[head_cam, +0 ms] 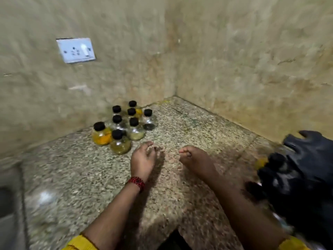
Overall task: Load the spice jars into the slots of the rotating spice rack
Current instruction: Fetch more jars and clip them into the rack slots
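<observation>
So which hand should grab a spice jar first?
Probably the left hand: it hovers empty right beside the nearest spice jar. The right hand is farther away, nearer the black rack.

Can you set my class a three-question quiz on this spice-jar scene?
1. True or false: the left hand holds a jar.
2. How many round glass jars with black lids stand clustered on the speckled granite counter?
3. Which wrist wears the red beaded band: A left, B right?

Key: 1 false, both the left hand and the right hand are empty; 2 eight; 3 A.
</observation>
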